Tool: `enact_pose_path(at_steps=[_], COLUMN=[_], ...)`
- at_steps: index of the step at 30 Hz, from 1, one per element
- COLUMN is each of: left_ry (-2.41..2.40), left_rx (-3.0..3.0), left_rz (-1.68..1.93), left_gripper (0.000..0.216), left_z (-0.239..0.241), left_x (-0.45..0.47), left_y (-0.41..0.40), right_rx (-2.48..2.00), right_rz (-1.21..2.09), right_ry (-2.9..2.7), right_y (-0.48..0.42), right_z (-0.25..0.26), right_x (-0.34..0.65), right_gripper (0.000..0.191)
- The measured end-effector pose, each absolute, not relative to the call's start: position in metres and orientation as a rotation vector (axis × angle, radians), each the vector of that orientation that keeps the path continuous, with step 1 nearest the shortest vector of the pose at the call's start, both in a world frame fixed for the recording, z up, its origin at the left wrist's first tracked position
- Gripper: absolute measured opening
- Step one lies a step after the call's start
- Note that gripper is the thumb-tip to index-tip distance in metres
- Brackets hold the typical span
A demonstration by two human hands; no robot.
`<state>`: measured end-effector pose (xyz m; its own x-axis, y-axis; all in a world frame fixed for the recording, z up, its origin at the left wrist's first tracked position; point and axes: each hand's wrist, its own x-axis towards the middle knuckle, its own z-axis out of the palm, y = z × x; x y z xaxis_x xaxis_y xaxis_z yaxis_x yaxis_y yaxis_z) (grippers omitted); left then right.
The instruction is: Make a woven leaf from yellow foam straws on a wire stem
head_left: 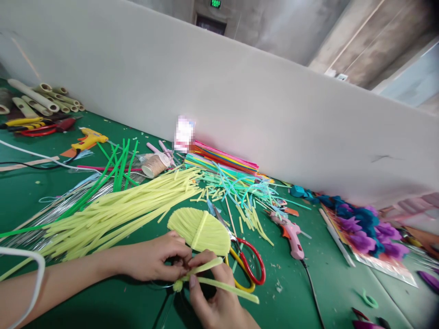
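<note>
My left hand [163,257] and my right hand [216,292] meet at the front of the table, both closed on a yellow-green pipe cleaner [229,289]. Two fuzzy lengths stick out to the right past my right fingers. Under my fingertips sits a small yellow-green knot [177,286], with thin wire at its left. Just beyond my hands lies a leaf shape made of yellow-green pipe cleaners [202,230], with a raised rib down its middle. Scissors [250,262] with red and yellow handles lie beside the leaf, their blades partly behind it.
A heap of yellow-green pipe cleaners [130,210] spreads at left, below green stems [123,164]. A pink glue gun [291,235] and its cord lie at right; a yellow glue gun [89,138] is far left. Purple flowers [363,233] lie far right. A white partition [240,100] closes the back.
</note>
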<state>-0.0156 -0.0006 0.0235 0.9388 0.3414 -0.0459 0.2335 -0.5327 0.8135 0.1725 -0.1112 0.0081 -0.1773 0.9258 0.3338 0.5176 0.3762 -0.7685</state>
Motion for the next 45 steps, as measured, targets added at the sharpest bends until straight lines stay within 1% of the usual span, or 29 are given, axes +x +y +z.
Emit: enact_pose_path(at_steps=[4, 10, 14, 19, 26, 30, 34, 40, 45], left_ry=[0.392, 0.43, 0.485, 0.56, 0.515, 0.584, 0.632, 0.617, 0.637], left_rx=[2.098, 1.929, 1.791, 1.797, 2.022, 2.096, 2.116, 2.205, 2.187], left_rz=[0.16, 0.177, 0.197, 0.254, 0.557, 0.673, 0.685, 0.66, 0.724], left_gripper=[0.01, 0.026, 0.025, 0.03, 0.039, 0.034, 0.024, 0.024, 0.022], left_z=[0.022, 0.023, 0.02, 0.018, 0.01, 0.011, 0.014, 0.015, 0.017], left_x=[-0.019, -0.017, -0.017, -0.015, -0.011, -0.013, -0.014, -0.016, -0.017], left_y=[0.0, 0.004, 0.004, -0.002, -0.015, -0.017, -0.016, -0.013, -0.01], right_rx=[-1.239, -1.253, -1.223, -1.187, -1.227, -1.301, -1.325, -1.436, -1.454], right_rz=[0.652, 0.658, 0.661, 0.629, 0.613, 0.556, 0.461, 0.33, 0.374], right_ry=[-1.78, -1.7, -1.689, -1.704, -1.68, -1.646, -1.614, -1.525, -1.367], right_y=[-0.11, -0.108, -0.105, -0.103, -0.103, -0.1, -0.097, -0.095, -0.092], right_z=[0.004, 0.003, 0.002, 0.003, 0.001, 0.0, -0.001, -0.003, -0.004], right_x=[0.173, 0.173, 0.174, 0.173, 0.175, 0.176, 0.178, 0.18, 0.181], right_gripper=[0.02, 0.01, 0.004, 0.006, 0.011, 0.013, 0.013, 0.015, 0.02])
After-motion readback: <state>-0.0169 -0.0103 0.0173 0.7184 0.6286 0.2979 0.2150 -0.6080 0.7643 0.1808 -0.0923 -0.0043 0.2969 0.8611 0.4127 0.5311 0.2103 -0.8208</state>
